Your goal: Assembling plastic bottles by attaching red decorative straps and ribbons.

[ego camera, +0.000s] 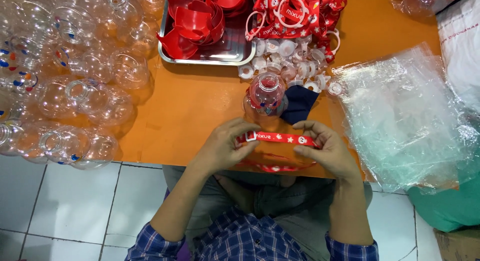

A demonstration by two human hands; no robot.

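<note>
While the orange table (pixel 200 111) carries everything, a heap of clear plastic bags (pixel 405 116) covers its right side and a crowd of clear round bottles (pixel 75 81) its far left. At the far edge, a steel tray (pixel 235 53) holds red caps, beside a pile of red printed straps (pixel 295 11). Nearest, a red strap (pixel 282 138) with white print is stretched flat between both hands: left hand (pixel 222 146) pinching its left end, right hand (pixel 325 148) gripping the right end, just near one upright bottle (pixel 266 93).
</note>
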